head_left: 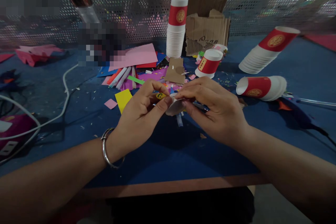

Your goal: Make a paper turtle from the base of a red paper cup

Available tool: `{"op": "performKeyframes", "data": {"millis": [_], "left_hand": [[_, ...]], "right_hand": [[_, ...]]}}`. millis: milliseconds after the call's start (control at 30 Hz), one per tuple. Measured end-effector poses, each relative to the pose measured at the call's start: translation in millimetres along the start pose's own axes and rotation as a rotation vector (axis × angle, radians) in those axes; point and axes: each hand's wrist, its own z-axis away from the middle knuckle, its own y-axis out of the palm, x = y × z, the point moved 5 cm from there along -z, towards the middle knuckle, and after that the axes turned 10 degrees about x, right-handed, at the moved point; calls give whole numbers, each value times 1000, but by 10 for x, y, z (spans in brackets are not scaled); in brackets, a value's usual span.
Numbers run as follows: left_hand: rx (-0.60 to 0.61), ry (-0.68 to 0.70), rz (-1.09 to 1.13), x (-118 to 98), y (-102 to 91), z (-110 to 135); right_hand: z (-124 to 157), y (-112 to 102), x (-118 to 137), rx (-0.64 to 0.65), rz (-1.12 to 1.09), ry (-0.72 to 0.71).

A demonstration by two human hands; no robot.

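Observation:
My left hand (141, 112) and my right hand (212, 108) meet above the blue table (168, 154), both pinched on a small white paper piece (175, 106). A yellow smiley sticker (160, 95) shows just behind my left fingers. A thin dark tool (201, 106) lies under my right fingers; I cannot tell whether they hold it. A silver bangle (106, 148) sits on my left wrist.
Red-and-white paper cups stand stacked at the back (176, 28), one cup stands tilted (209, 63), and stacks lie on their sides at right (267, 50) (261, 87). Coloured paper scraps (136, 73), a torn cardboard box (207, 29), white cables (52, 112) and a glue gun (299, 106) surround them.

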Motion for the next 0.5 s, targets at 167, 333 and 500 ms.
{"op": "performKeyframes", "data": {"millis": [167,333,500], "left_hand": [[-1,3,-6,0,-4,2],[21,33,-4,14,-15,1],[109,191,-62,61,19,-4]], "right_hand": [[4,-7,-18,-3,2,4],[3,-27,-50,-35,-11,6],[3,-25,-70,-46,-1,-10]]}}
